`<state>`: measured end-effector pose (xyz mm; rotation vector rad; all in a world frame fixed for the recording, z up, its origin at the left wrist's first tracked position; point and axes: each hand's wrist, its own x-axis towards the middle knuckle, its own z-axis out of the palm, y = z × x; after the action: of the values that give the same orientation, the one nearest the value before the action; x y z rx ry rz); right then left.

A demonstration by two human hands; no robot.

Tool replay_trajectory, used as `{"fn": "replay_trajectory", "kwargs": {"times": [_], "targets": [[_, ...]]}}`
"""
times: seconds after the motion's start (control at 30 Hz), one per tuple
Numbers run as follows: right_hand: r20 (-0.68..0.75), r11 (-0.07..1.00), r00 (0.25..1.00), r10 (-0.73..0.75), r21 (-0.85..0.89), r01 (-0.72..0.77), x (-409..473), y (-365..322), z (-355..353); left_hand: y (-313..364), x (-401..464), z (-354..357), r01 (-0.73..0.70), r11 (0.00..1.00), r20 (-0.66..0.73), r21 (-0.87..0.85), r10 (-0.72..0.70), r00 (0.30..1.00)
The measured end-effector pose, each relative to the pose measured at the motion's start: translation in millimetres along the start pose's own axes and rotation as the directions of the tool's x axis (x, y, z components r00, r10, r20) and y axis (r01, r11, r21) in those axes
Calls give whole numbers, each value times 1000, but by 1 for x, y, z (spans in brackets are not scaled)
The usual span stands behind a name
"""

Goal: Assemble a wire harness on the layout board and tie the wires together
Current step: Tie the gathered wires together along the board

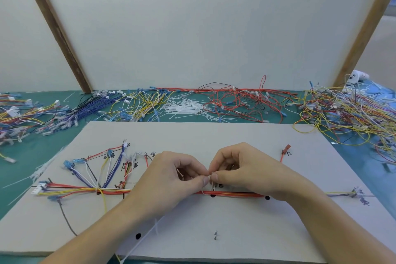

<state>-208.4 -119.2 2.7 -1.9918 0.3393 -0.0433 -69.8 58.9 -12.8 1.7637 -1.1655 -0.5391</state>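
Above red bundle (231,194), hands pinch (seemingly) white tie (209,176).

Left grip (171,174), right grip (240,167): fingertips pinched together.

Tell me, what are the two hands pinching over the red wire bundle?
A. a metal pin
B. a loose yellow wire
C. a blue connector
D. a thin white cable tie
D: both the left hand and right hand pinch a thin white cable tie just above the red bundle on the board.

Red-and-yellow wire bundle (231,194) lies flat across grey layout board (214,135).
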Motion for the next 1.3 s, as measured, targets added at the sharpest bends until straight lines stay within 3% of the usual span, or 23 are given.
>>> {"fn": "replay_trajectory", "kwargs": {"times": [1.3], "targets": [[18, 1000, 1000, 21, 12, -21, -2, -4, 0, 0, -1, 5, -22, 1000, -44, -18, 21, 999]]}}
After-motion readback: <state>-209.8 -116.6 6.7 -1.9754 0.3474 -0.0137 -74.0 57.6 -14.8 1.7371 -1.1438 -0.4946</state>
